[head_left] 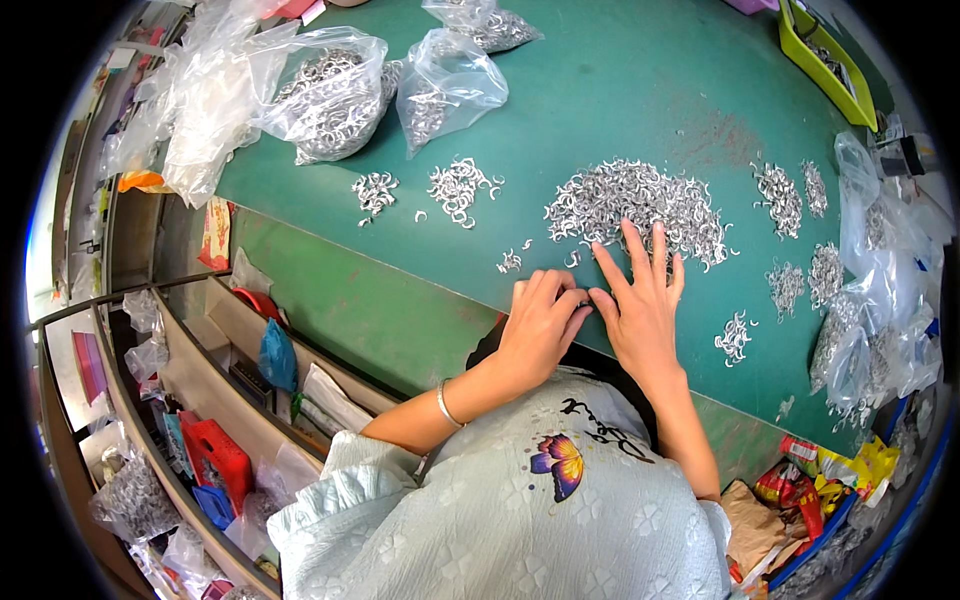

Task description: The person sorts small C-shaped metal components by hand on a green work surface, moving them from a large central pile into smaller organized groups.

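Observation:
A large heap of small silver crescent-shaped metal pieces (640, 195) lies on the green tabletop. My right hand (642, 305) is spread flat, its fingertips on the near edge of this heap. Beside it, at the table's near edge, my left hand (543, 320) is closed with thumb and fingers together; whatever they may hold is hidden. A few loose pieces (510, 262) lie just beyond the left hand. Farther left sit two smaller piles, one a loose cluster (460, 190) and the other a tighter group (375, 193). Another small pile (735, 338) is right of my right hand.
Clear plastic bags filled with metal pieces (335, 100) stand at the far left, and more bags (875, 330) crowd the right edge. Several small piles (778, 200) lie near them. A yellow-green bin (825, 62) is at the far right. Open drawers (215, 400) flank my left side.

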Demonstrator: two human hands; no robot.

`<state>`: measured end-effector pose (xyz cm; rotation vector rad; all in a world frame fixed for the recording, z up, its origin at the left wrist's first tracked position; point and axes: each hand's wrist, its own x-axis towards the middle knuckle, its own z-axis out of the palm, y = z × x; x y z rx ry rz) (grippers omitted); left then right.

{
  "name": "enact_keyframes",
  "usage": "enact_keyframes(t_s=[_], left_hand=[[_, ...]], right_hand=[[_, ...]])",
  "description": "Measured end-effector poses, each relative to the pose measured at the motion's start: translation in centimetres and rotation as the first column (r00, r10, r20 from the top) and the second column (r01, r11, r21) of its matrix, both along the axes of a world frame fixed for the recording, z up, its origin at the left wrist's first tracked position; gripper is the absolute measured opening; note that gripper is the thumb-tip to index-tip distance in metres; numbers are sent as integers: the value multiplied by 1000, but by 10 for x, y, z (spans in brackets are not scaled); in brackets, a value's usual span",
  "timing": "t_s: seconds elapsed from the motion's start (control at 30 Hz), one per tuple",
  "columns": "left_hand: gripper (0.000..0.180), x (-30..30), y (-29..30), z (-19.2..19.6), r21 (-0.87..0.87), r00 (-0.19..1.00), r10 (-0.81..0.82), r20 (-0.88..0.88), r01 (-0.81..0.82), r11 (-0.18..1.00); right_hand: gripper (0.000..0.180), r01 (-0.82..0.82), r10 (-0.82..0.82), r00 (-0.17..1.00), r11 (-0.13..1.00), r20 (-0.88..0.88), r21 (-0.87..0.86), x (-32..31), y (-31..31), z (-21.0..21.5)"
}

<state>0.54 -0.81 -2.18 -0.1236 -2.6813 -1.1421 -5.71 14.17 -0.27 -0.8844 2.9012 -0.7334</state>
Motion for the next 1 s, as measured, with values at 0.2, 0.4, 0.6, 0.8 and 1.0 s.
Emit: enact_keyframes(t_s=[0.2, 0.4, 0.6, 0.8, 1.0], left_hand=[[22, 4, -5, -1, 48, 1000, -19, -9, 20, 999], [24, 2, -2, 8, 62, 998, -52, 21, 51, 997], [22, 6, -7, 1, 92, 1000, -16, -9, 16, 996], [20, 7, -10, 0, 89, 999, -35, -31, 37, 995], [22, 9, -11, -1, 102, 1000, -24, -17, 26, 994]], right_hand=[[34, 31, -28, 995, 999, 93, -38, 11, 19, 9], [37, 61, -62, 997, 998, 40, 28, 20, 26, 11], [45, 68, -68, 998, 997, 20, -43, 17, 18, 4], [49, 55, -50, 995, 997, -82, 60, 2, -6, -1], [52, 21, -22, 1000, 998, 15, 56, 10, 5, 4]])
